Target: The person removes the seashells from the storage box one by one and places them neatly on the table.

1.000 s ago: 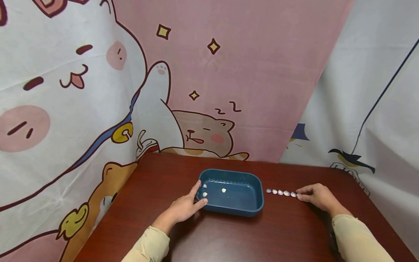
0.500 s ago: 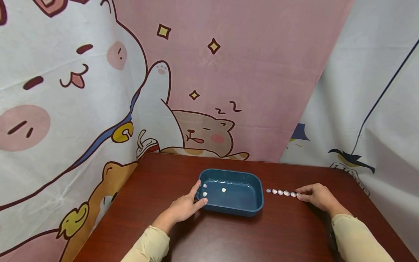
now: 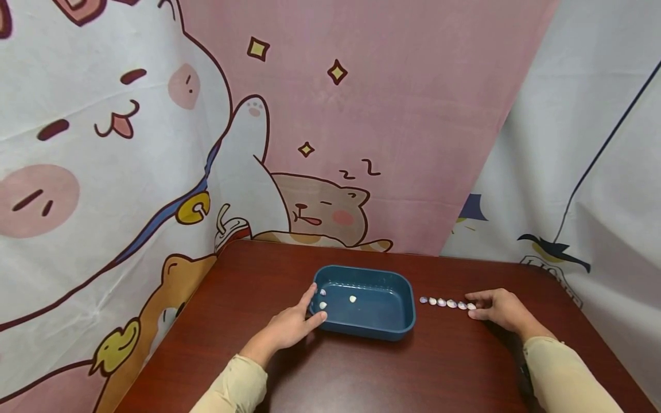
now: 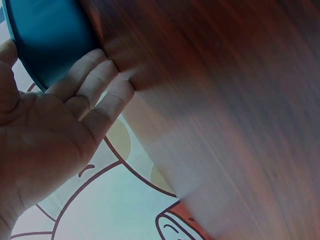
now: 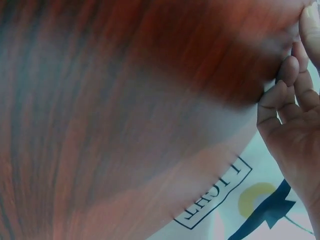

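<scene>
My left hand [image 3: 290, 326] holds the left end of a dark blue rectangular dish [image 3: 384, 334], thumb at the near rim and fingers along the outer left wall. The left wrist view shows those fingers by the dish's wall [image 4: 55, 45]. Inside lie three small shells: a purplish one [image 3: 323, 292], a pale one [image 3: 323, 305] and a white one [image 3: 353, 299]. Right of the dish, several small shells [image 3: 441, 302] form a row. At its right end, my right hand [image 3: 503, 310] has thumb and forefinger spread around the last shell [image 3: 471, 307]. That shell is out of the right wrist view.
Everything stands on a reddish-brown wooden table [image 3: 372, 378]. A cartoon-printed cloth [image 3: 403, 143] hangs behind it and along the left side. White cloth [image 3: 609, 189] closes off the right side.
My right thumb and forefinger have parted, and the last shell of the row now shows between them. The left hand, the dish and the other shells have stayed in place.
</scene>
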`<state>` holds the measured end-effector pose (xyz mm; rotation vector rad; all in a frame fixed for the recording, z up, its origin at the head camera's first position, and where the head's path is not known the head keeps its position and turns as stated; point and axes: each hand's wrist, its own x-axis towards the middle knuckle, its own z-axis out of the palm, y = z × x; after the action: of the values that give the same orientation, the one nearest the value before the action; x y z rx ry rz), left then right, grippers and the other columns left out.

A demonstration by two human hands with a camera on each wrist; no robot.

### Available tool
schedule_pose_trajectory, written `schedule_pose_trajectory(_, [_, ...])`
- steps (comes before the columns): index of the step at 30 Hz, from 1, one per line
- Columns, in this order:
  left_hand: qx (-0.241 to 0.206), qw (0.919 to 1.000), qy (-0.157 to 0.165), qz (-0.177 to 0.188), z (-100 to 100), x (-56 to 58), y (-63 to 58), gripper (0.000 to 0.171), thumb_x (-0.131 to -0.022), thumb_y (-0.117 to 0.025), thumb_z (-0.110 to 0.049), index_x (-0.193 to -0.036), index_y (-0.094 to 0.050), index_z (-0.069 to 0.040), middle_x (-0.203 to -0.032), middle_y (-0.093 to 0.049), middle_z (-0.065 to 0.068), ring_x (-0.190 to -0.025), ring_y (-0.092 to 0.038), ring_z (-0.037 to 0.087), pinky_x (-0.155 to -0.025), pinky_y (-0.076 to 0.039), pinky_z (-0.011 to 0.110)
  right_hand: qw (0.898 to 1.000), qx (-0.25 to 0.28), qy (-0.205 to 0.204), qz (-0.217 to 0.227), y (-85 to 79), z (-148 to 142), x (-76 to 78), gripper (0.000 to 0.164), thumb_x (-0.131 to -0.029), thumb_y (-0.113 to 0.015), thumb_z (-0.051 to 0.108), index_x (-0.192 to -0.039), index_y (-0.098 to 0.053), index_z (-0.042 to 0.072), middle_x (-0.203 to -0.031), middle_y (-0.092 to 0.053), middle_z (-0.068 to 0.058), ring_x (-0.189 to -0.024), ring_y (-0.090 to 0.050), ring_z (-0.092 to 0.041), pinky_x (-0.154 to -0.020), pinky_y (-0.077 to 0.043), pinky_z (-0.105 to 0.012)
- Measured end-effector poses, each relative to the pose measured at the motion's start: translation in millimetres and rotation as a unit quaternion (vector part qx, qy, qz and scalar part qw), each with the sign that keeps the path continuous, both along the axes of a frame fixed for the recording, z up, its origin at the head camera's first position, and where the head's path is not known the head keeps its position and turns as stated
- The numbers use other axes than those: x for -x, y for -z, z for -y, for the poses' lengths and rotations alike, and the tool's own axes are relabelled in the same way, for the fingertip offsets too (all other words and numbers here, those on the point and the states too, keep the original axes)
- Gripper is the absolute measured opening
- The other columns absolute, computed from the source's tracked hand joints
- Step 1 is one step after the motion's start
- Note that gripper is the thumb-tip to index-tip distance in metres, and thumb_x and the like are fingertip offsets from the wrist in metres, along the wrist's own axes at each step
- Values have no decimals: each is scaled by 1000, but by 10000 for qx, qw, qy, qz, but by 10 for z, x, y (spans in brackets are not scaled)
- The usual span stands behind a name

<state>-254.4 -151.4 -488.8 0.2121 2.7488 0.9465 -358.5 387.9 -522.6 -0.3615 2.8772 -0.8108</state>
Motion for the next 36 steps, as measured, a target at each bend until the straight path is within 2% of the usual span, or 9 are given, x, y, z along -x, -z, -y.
schedule_pose_trajectory(4, [13,10000,33,-53,3,-5,-10,88,-104,-58,-60,-173,-16,-25,-162,-51,21,-137,-61,46,-111,-44,72,9993,169,343,23,-94,-48,18,71,-90,-86,44,-141,-67,0,-113,-75,-16,-101,-65,-27,-81,-55,-36])
schedule_pose_trajectory(9, [57,9999,35,-154,18,-16,-14,87,-106,-58,-58,-173,-16,-23,-160,-54,23,-134,-63,46,-109,-46,70,9966,444,570,-384,-377,45,70,81,-92,-81,55,-149,-59,1,-132,-70,-27,-116,-66,-38,-85,-56,-41])
schedule_pose_trajectory(13, [55,9999,5,-142,30,-24,-18,87,-105,-58,-58,-173,-16,-23,-160,-53,22,-134,-64,45,-109,-47,70,9943,790,352,-618,-601,409,109,80,-94,-80,51,-155,-54,6,-141,-65,-26,-123,-64,-41,-88,-55,-43])
schedule_pose_trajectory(17, [52,9999,19,-118,24,-26,-21,88,-105,-58,-60,-173,-15,-24,-161,-53,21,-134,-63,45,-110,-46,70,9911,1096,-104,-750,-690,976,119,74,-94,-83,45,-154,-56,11,-138,-69,-20,-120,-67,-35,-92,-56,-45])
schedule_pose_trajectory(22, [47,9999,33,-123,17,-16,-25,87,-105,-57,-59,-173,-15,-24,-161,-53,22,-134,-64,45,-109,-46,71,9851,1253,-983,-654,-667,1770,84,59,-92,-86,39,-142,-67,15,-135,-73,-11,-113,-70,-25,-90,-60,-42])
schedule_pose_trajectory(26, [16,9999,19,-121,21,-1,-34,88,-105,-58,-60,-173,-15,-25,-161,-53,22,-133,-64,46,-110,-46,71,9807,1095,-1611,-162,-555,2254,34,51,-95,-83,30,-141,-69,13,-138,-72,-12,-114,-71,-24,-95,-61,-46])
schedule_pose_trajectory(31, [0,10000,35,-64,21,13,-44,89,-104,-57,-62,-174,-14,-26,-162,-52,21,-134,-63,45,-111,-46,70,9827,533,-1762,179,-357,2564,-15,46,-97,-81,19,-140,-70,10,-138,-73,-10,-114,-73,-24,-97,-61,-48])
schedule_pose_trajectory(36, [8,10000,61,-34,21,-2,-9,88,-105,-57,-60,-174,-14,-25,-161,-53,21,-132,-65,44,-111,-47,69,9860,374,-1626,85,-191,2755,-24,43,-92,-86,19,-132,-76,8,-128,-77,-9,-107,-75,-23,-95,-62,-47])
